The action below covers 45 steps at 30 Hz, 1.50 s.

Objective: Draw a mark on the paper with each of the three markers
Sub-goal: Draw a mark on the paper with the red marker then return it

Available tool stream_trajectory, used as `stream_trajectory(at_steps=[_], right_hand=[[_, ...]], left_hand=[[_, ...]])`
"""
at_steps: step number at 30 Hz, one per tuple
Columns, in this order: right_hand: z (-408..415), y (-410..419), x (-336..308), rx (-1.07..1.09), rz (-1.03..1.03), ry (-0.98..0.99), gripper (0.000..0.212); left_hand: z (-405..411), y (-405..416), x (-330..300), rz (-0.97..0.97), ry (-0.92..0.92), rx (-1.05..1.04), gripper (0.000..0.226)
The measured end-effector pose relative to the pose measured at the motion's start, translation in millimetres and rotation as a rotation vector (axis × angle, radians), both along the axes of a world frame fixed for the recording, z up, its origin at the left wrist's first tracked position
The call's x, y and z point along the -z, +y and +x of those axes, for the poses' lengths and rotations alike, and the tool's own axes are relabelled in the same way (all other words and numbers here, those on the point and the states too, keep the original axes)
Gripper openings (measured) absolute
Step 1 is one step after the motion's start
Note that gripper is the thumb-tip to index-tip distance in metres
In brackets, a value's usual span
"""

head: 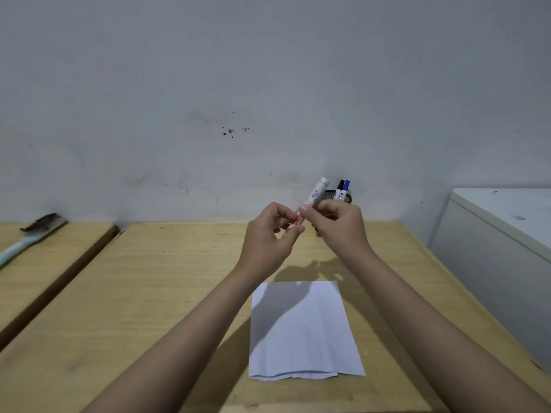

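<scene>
A white marker (316, 193) with red print is held tilted in the air above the desk, its white end pointing up and to the right. My left hand (268, 234) grips its lower end and my right hand (337, 225) pinches its middle. A blank white sheet of paper (304, 332) lies flat on the wooden desk (149, 293) below my arms. A black-capped marker (339, 189) and a blue-capped marker (346, 188) stand upright in a dark mesh holder (347, 198) by the wall, partly hidden behind my right hand.
A white cabinet (504, 234) stands at the desk's right side. To the left, across a narrow gap, lies a second wooden surface (44, 263) with a pale brush-like tool (29, 236) on it. A grey wall backs the desk.
</scene>
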State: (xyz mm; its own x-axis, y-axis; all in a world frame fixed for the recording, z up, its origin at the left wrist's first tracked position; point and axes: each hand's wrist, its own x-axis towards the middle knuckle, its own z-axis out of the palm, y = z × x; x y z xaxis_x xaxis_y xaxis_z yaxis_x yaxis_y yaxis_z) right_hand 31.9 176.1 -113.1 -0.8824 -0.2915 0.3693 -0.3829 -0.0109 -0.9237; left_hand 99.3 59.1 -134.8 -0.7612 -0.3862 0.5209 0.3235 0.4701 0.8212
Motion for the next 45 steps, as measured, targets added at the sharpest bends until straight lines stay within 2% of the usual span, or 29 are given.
stream_trajectory(at_steps=[2,5,9,12,16,21,26,30,35,40,43,45], right_hand=[[5,-5,-2,0.010,-0.038,-0.011,0.019],[10,-7,-7,0.046,-0.095,-0.046,0.017],[16,-13,-6,0.017,-0.152,-0.076,0.017],[25,-22,0,-0.052,-0.090,-0.076,0.017],[29,-31,7,-0.142,-0.044,-0.079,0.019],[21,-31,3,-0.105,-0.121,-0.138,0.016],[15,-24,12,-0.050,-0.163,-0.207,0.015],[18,-19,32,-0.051,-0.114,-0.237,0.015],[24,-15,48,-0.049,-0.065,-0.239,0.012],[29,-18,56,-0.080,-0.081,-0.274,0.009],[30,-24,62,-0.084,-0.130,-0.329,0.011],[31,-28,66,-0.096,-0.144,-0.374,0.013]], left_hand=[[8,-4,0,0.008,-0.003,-0.010,0.021],[22,-13,7,0.054,-0.048,-0.057,0.031],[34,-17,10,0.104,-0.084,-0.137,0.016],[39,-18,8,0.100,-0.053,-0.170,0.009],[44,-21,8,0.094,-0.063,-0.133,0.005],[50,-39,11,0.271,-0.211,0.018,0.008],[46,-69,34,0.176,-0.355,-0.094,0.011],[35,-87,48,-0.011,-0.547,-0.213,0.017],[23,-96,54,-0.129,-0.716,-0.198,0.011],[16,-102,56,-0.115,-0.772,-0.165,0.014],[22,-102,59,-0.015,-0.755,-0.187,0.035],[29,-100,62,0.047,-0.691,-0.219,0.040]])
